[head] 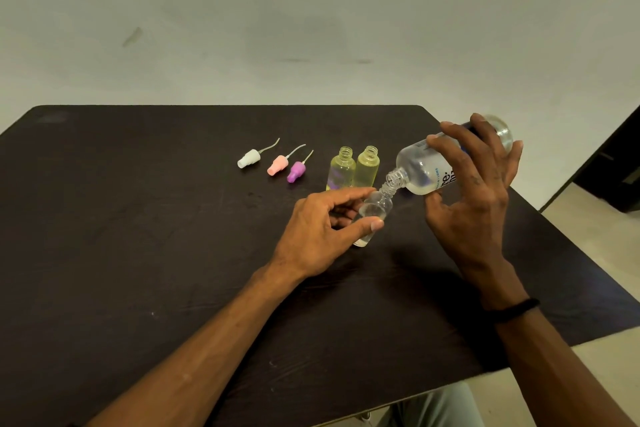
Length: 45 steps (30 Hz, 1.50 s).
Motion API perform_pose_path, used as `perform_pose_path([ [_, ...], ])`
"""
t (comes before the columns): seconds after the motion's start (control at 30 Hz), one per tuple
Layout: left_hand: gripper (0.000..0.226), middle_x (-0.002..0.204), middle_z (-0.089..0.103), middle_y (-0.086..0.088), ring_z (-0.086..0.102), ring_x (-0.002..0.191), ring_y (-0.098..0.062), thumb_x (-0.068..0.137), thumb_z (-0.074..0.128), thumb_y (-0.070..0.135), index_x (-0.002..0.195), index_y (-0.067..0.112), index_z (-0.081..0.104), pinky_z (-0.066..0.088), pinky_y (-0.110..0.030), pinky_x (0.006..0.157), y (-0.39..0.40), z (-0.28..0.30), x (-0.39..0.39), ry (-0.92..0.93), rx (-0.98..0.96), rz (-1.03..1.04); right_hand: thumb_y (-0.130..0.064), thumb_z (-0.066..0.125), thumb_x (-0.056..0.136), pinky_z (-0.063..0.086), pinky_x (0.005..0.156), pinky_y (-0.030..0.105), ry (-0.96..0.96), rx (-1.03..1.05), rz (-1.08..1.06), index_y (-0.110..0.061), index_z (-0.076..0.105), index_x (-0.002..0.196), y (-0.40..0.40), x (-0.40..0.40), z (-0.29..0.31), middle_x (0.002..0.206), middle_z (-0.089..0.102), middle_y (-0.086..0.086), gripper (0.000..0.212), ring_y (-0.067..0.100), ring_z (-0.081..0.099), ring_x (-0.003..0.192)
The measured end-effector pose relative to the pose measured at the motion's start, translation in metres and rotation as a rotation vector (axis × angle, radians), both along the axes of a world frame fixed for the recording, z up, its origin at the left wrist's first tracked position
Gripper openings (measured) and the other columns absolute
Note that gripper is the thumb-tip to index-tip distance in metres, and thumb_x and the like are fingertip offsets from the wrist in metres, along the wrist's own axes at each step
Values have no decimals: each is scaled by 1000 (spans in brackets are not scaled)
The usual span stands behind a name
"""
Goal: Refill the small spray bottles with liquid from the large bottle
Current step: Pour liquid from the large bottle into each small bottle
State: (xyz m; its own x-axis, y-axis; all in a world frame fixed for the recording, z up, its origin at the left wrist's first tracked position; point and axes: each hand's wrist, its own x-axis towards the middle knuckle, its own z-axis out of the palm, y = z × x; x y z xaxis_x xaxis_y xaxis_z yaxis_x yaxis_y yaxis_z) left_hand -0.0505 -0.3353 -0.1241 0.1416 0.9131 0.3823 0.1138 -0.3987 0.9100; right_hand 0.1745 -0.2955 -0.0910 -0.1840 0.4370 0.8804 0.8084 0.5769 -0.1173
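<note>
While pouring, gripped the large bottle (pixel 426 166) in the right hand (pixel 474 204), tilted steeply with its base up and away and its threaded mouth down, touching or just above the neck of the clear small bottle (pixel 375 210). Angled it that way, most likely, so the clear liquid would run into the narrow opening rather than onto the dark surface (pixel 138 218). Wrapped the right hand round the barrel from above, fingers spread wide over the label and the thumb underneath; firmly closed on the bottle, not pinching. Steadied the clear small bottle with the left hand (pixel 322 229), leaning it slightly toward the pour with its foot on the surface. Pinched it loosely between thumb tip and forefinger, the other fingers curled into the palm and off the bottle. Seemed only partly filled, with liquid low in the body, though hard to tell exactly through the clear plastic. Left two yellowish small bottles (pixel 341 170) (pixel 367 166) upright, uncapped and touching, just behind the left hand, probably to keep them within reach. Laid the white (pixel 248 159), pink (pixel 278 165) and purple (pixel 296 172) spray heads on their sides in a row further left, tubes pointing away, well clear of any spill.
</note>
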Motion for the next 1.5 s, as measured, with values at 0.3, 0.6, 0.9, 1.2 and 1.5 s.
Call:
perform_pose_path([
  [0.3, 44, 91, 74, 15, 67, 84, 1, 84, 88, 22, 125, 31, 74, 59, -18, 80, 0, 0, 0, -2, -10, 11, 18, 74, 65, 10, 119, 79, -11, 11, 0, -10, 68, 132, 2, -2, 2, 147, 60, 10, 73, 35, 39, 152],
  [0.6, 45, 98, 75, 9, 68, 85, -5, 84, 88, 25, 117, 49, 70, 61, -21, 83, 0, 0, -1, 9, 5, 20, 18, 74, 66, 9, 120, 79, -30, 18, 0, -10, 68, 132, 2, -2, 4, 147, 60, 11, 72, 35, 39, 152],
  [0.9, 46, 97, 75, 0, 67, 86, -7, 84, 88, 25, 127, 31, 74, 61, -23, 83, 1, -1, -2, 4, -11, 27, 17, 74, 67, 9, 120, 78, -51, 40, -4, -10, 67, 131, 3, -2, 4, 146, 61, 12, 70, 36, 39, 152],
  [1.2, 47, 101, 75, 1, 69, 95, -20, 85, 87, 25, 130, 28, 73, 63, -31, 86, -1, -1, -2, 10, -29, 18, 15, 73, 70, 10, 119, 79, -71, 51, 1, -14, 64, 134, 4, -2, 5, 145, 61, 12, 71, 35, 38, 152],
  [1.5, 47, 102, 75, -5, 69, 96, -22, 86, 86, 23, 131, 25, 72, 63, -30, 87, -2, 0, -3, 8, -27, 8, 13, 75, 71, 9, 118, 80, -78, 44, 0, -13, 64, 134, 3, -1, 6, 145, 61, 14, 69, 37, 39, 151],
])
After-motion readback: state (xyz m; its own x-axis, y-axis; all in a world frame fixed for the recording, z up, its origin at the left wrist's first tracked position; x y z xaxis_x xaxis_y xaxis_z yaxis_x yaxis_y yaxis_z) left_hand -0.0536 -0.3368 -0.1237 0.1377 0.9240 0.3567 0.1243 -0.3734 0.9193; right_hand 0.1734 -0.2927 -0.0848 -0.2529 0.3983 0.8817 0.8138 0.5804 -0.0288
